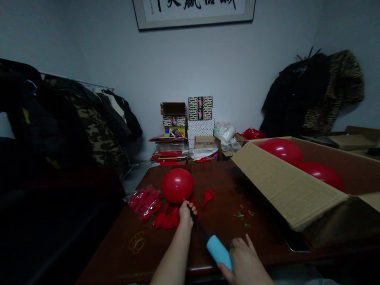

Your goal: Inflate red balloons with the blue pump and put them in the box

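A round, inflated red balloon point(177, 185) sits at the tip of a hand balloon pump with a light-blue barrel point(219, 251) and a black front end. My left hand point(186, 213) is closed around the balloon's neck and the pump's black nozzle. At the rear of the blue barrel, my right hand point(244, 257) grips it, with one finger sticking out. Just beyond my left hand lie loose flat red balloons point(166, 220), partly hidden by it. One more uninflated balloon point(208, 196) rests to the right of the inflated one.
On the left, a clear bag of red balloons point(146, 202) lies near rubber bands point(137, 242). An open cardboard box point(285, 182) with inflated balloons stands at right, beside a dark flat device point(292, 237). Small colourful bits point(247, 215) dot the table point(118, 259).
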`<control>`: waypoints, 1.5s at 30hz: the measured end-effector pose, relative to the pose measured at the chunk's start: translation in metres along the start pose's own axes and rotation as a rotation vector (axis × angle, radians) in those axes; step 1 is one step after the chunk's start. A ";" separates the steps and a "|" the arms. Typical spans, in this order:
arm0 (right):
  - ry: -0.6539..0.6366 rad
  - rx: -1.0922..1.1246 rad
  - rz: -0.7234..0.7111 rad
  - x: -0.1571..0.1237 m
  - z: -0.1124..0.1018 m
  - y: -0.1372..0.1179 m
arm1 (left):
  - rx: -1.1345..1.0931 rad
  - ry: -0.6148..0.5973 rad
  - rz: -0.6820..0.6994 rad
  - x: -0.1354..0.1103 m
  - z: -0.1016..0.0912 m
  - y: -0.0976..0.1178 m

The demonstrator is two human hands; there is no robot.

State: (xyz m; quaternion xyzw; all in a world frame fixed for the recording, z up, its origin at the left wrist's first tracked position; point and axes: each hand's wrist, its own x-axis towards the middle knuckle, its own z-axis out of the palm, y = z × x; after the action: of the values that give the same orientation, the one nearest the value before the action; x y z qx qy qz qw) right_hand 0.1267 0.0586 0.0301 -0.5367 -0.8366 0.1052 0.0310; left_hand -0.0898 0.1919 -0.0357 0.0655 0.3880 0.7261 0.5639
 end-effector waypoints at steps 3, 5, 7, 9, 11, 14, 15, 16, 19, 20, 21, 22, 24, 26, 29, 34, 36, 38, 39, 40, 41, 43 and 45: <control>-0.054 0.022 -0.012 -0.017 -0.001 0.016 | -0.011 0.013 -0.004 -0.001 0.002 0.002; -0.078 0.040 -0.007 -0.025 -0.005 0.021 | -0.014 0.017 -0.017 -0.004 0.005 0.002; -0.090 0.042 0.007 -0.029 -0.012 0.022 | -0.018 0.006 -0.026 -0.007 0.009 0.000; -0.094 0.034 0.027 -0.031 -0.021 0.020 | -0.025 0.000 -0.027 -0.010 0.012 -0.002; -0.095 0.039 0.041 -0.032 -0.028 0.017 | -0.031 0.003 -0.026 -0.012 0.013 -0.003; -0.100 0.051 0.044 -0.032 -0.033 0.014 | -0.034 0.002 -0.022 -0.014 0.013 -0.002; -0.099 0.050 0.041 -0.032 -0.033 0.014 | -0.033 0.001 -0.020 -0.014 0.012 -0.001; -0.092 0.045 0.036 -0.032 -0.031 0.013 | -0.031 0.001 -0.017 -0.014 0.012 0.000; -0.060 0.035 0.016 -0.028 -0.026 0.011 | -0.034 0.007 -0.001 -0.015 0.009 0.002; -0.049 0.037 0.013 -0.026 -0.025 0.010 | -0.039 0.009 0.003 -0.015 0.009 0.003; -0.035 0.040 0.011 -0.024 -0.024 0.009 | -0.045 0.011 0.004 -0.015 0.008 0.003; -0.025 0.044 0.012 -0.022 -0.023 0.007 | -0.051 0.011 0.002 -0.015 0.008 0.003; -0.012 0.042 0.014 -0.016 -0.023 0.003 | -0.062 0.008 -0.006 -0.014 0.006 0.002; 0.000 0.032 0.006 -0.010 -0.024 -0.002 | -0.070 0.007 -0.008 -0.013 0.004 0.001; 0.027 0.029 0.000 0.000 -0.024 -0.010 | -0.079 0.006 -0.004 -0.011 0.001 -0.001; 0.055 0.035 0.006 0.019 -0.020 -0.019 | -0.088 -0.013 -0.010 -0.010 -0.002 -0.004; 0.063 0.028 -0.001 0.029 -0.017 -0.022 | -0.091 -0.018 -0.008 -0.011 -0.002 -0.006; 0.066 0.018 -0.001 0.040 -0.014 -0.025 | -0.089 -0.023 -0.011 -0.012 -0.002 -0.007; 0.070 0.012 0.002 0.046 -0.012 -0.027 | -0.083 -0.024 -0.015 -0.013 -0.003 -0.008; 0.076 0.005 0.004 0.052 -0.010 -0.029 | -0.075 -0.026 -0.020 -0.013 -0.003 -0.009; 0.083 0.001 0.005 0.056 -0.008 -0.031 | -0.066 -0.029 -0.025 -0.013 -0.003 -0.009; 0.098 0.005 0.005 0.063 -0.004 -0.034 | -0.048 -0.039 -0.032 -0.013 -0.003 -0.008; 0.106 0.024 0.004 0.065 0.001 -0.036 | -0.032 -0.044 -0.036 -0.013 -0.003 -0.007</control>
State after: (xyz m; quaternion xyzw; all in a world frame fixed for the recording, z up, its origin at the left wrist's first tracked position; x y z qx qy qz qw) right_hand 0.0670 0.1027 0.0328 -0.5429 -0.8314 0.0867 0.0814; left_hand -0.0815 0.1801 -0.0376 0.0656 0.3651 0.7204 0.5861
